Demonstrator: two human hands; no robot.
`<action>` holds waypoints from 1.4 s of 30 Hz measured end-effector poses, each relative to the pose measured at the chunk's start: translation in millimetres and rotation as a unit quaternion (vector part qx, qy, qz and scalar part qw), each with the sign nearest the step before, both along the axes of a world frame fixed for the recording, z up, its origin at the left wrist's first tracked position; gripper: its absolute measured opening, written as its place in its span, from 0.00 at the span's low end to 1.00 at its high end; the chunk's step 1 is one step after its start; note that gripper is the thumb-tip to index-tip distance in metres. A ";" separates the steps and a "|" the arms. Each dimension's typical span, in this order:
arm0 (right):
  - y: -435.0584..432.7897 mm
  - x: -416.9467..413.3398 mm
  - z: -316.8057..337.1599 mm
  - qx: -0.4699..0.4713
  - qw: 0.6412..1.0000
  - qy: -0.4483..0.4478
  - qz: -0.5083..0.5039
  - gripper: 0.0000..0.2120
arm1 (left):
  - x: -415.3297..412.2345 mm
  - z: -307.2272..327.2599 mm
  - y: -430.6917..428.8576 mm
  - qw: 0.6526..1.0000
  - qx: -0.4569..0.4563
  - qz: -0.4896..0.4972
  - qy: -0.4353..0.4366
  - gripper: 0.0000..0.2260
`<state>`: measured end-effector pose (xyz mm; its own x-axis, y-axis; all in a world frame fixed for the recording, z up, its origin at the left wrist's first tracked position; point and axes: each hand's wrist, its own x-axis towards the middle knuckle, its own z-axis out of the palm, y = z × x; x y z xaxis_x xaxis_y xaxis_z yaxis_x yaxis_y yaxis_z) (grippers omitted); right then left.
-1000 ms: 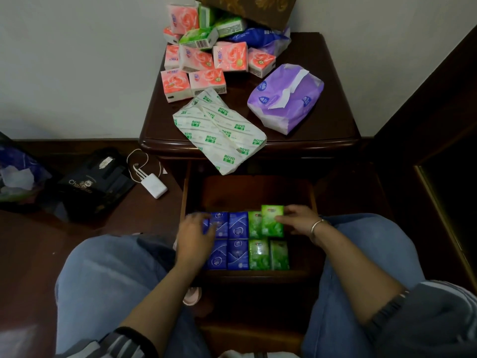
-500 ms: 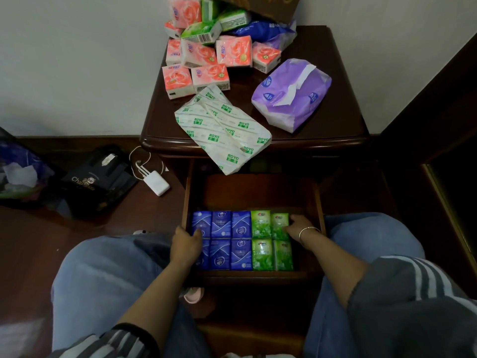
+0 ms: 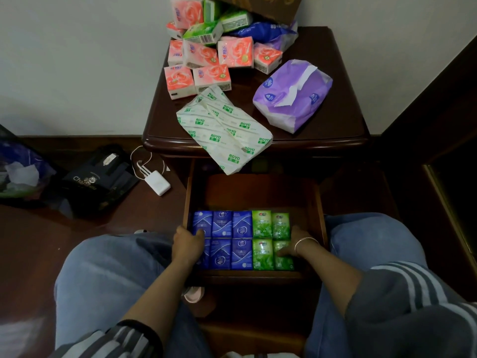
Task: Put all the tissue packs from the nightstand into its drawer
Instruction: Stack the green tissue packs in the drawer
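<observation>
The nightstand's drawer (image 3: 319,200) is pulled out between my knees. In its front half lie two rows of small packs, blue tissue packs (image 3: 232,239) on the left and green tissue packs (image 3: 262,239) on the right. My left hand (image 3: 188,244) curls against the leftmost blue packs. My right hand (image 3: 294,244) lies flat against the rightmost green packs, fingers on the lower one. On the nightstand top (image 3: 340,125) are several pink packs (image 3: 210,56), green packs (image 3: 204,32), a blue soft pack (image 3: 263,31), a purple soft pack (image 3: 291,96) and a white ROYO pack (image 3: 224,130) overhanging the front edge.
A brown box (image 3: 260,6) stands at the back of the nightstand. On the floor to the left are a black bag (image 3: 98,179), a white charger (image 3: 157,182) with its cable, and a bag of rubbish (image 3: 18,171). Dark wooden furniture (image 3: 451,164) stands to the right.
My right hand set the green pack it was holding into the back row and slid down to the right side. My left hand shifted from on top of the blue packs to their left edge.
</observation>
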<state>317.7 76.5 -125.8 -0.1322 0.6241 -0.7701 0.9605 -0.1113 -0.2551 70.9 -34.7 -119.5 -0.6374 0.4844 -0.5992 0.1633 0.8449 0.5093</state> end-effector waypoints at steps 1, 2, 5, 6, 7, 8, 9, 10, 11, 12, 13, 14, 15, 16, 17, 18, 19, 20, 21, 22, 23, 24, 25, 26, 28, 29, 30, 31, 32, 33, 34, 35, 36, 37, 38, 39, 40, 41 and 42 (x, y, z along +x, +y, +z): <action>2.9 0.1 1.4 -0.002 1.000 0.011 -0.021 0.42 | -0.5 -0.5 -0.1 1.000 0.000 -0.002 0.003 0.21; 6.4 -0.3 2.1 0.005 0.998 0.037 -0.050 0.39 | -0.7 -0.8 0.0 1.000 0.001 -0.002 0.004 0.21; 11.6 -3.8 2.8 0.039 0.979 0.146 -0.138 0.24 | 0.1 -1.1 0.9 1.000 -0.001 0.003 0.005 0.21; 11.6 -5.2 2.4 0.039 0.976 0.165 -0.140 0.20 | 0.4 -1.1 1.1 1.000 -0.001 0.004 0.006 0.22; 10.4 -6.6 2.9 0.033 0.976 0.174 -0.128 0.15 | 0.6 -1.1 1.1 1.000 -0.001 0.005 0.006 0.22; 8.8 -7.4 3.7 0.025 0.976 0.181 -0.115 0.11 | 0.8 -0.1 1.5 1.000 -0.002 0.008 0.005 0.22; 7.2 -8.1 6.6 0.016 0.976 0.187 -0.108 0.10 | 1.2 0.9 2.0 1.000 -0.004 0.010 0.004 0.22; 5.9 -8.4 9.7 0.004 0.975 0.194 -0.107 0.11 | 1.4 2.3 2.6 1.000 -0.007 0.011 0.004 0.22; 4.9 -8.5 12.2 -0.010 0.974 0.200 -0.110 0.12 | 1.9 3.3 2.7 1.000 -0.009 0.009 0.005 0.22; 4.2 -8.1 14.2 -0.019 0.972 0.205 -0.110 0.12 | 2.2 4.8 2.5 1.000 -0.010 0.008 0.003 0.22; 3.7 -8.2 18.4 -0.023 0.973 0.205 -0.105 0.11 | 2.2 6.6 2.2 1.000 -0.007 0.010 -0.003 0.22; 4.1 -8.3 24.9 -0.021 0.973 0.204 -0.104 0.12 | 2.2 9.7 1.9 1.000 0.002 0.016 -0.010 0.21; 5.2 -8.7 33.2 -0.012 0.976 0.196 -0.096 0.13 | 2.0 13.2 1.7 1.000 0.014 0.021 -0.013 0.20; 6.0 -9.2 45.4 0.002 0.979 0.188 -0.077 0.14 | 1.6 17.6 1.8 0.999 0.029 0.023 -0.011 0.19; 7.4 -8.6 58.6 0.016 0.982 0.179 -0.053 0.20 | 0.7 22.7 2.5 0.998 0.050 0.025 -0.003 0.18; 8.0 -7.2 74.2 0.027 0.984 0.174 -0.030 0.25 | -1.1 29.3 3.5 0.996 0.078 0.034 0.008 0.19; 7.9 -4.2 91.9 0.036 0.982 0.184 -0.008 0.27 | -4.2 38.3 4.3 0.993 0.109 0.052 0.020 0.21; 6.5 0.3 110.8 0.051 0.975 0.214 0.008 0.26 | -9.0 49.3 4.6 0.987 0.140 0.073 0.033 0.23; 5.8 6.7 129.8 0.069 0.965 0.254 0.013 0.22 | -15.9 60.8 4.9 0.979 0.172 0.093 0.050 0.23; 5.1 14.6 149.4 0.092 0.949 0.300 0.008 0.17 | -23.9 72.8 5.9 0.971 0.201 0.111 0.070 0.22; 7.0 23.2 167.8 0.127 0.932 0.340 -0.003 0.13 | -33.1 85.1 7.4 0.961 0.229 0.126 0.087 0.20; 13.0 31.4 184.6 0.183 0.912 0.366 -0.017 0.11 | -41.6 98.3 9.6 0.951 0.255 0.138 0.102 0.20; 23.0 38.2 198.7 0.256 0.892 0.372 -0.033 0.10 | -49.3 111.8 13.1 0.940 0.283 0.147 0.118 0.19; 37.3 43.3 209.1 0.331 0.870 0.362 -0.055 0.10 | -56.1 125.8 18.3 0.928 0.310 0.149 0.141 0.17; 74.3 46.4 218.9 0.443 0.835 0.310 -0.105 0.10 | -66.4 154.2 33.4 0.905 0.357 0.131 0.190 0.15; 95.5 43.6 220.3 0.470 0.828 0.277 -0.126 0.13 | -69.9 167.9 43.6 0.896 0.376 0.117 0.204 0.15; 117.2 37.8 220.1 0.482 0.831 0.244 -0.134 0.16 | -72.2 180.7 55.2 0.890 0.392 0.101 0.210 0.14; 137.4 29.7 218.0 0.480 0.840 0.215 -0.132 0.20 | -73.4 191.8 67.6 0.886 0.405 0.080 0.212 0.14; 155.2 19.7 214.5 0.468 0.854 0.193 -0.122 0.23 | -73.0 201.3 80.8 0.882 0.416 0.057 0.214 0.14; 169.4 8.6 209.9 0.450 0.868 0.177 -0.113 0.26 | -72.2 208.4 94.2 0.879 0.423 0.032 0.218 0.14; 179.6 -2.4 204.3 0.424 0.884 0.164 -0.111 0.29 | -71.0 213.9 108.5 0.876 0.424 0.005 0.227 0.14; 186.1 -12.2 197.1 0.397 0.899 0.145 -0.112 0.31 | -70.5 217.6 123.7 0.876 0.419 -0.022 0.238 0.14; 189.6 -19.5 187.6 0.381 0.911 0.112 -0.108 0.32 | -70.0 220.0 138.7 0.877 0.410 -0.048 0.246 0.14; 190.1 -24.4 178.7 0.383 0.916 0.070 -0.097 0.32 | -70.1 221.6 153.8 0.879 0.400 -0.073 0.249 0.15; 189.7 -26.8 172.1 0.396 0.913 0.036 -0.089 0.32 | -71.1 221.9 169.3 0.881 0.390 -0.098 0.250 0.16; 189.1 -27.6 168.7 0.409 0.908 0.018 -0.084 0.33 | -73.0 221.9 184.8 0.881 0.383 -0.117 0.253 0.18; 188.7 -27.6 167.8 0.418 0.905 0.013 -0.083 0.33 | -75.2 222.1 201.1 0.880 0.376 -0.130 0.260 0.19; 188.4 -26.8 168.0 0.423 0.902 0.013 -0.085 0.33 | -77.5 222.0 218.3 0.878 0.368 -0.141 0.271 0.20; 188.9 -25.9 168.2 0.429 0.899 0.011 -0.088 0.33 | -79.8 222.1 236.7 0.876 0.358 -0.152 0.286 0.22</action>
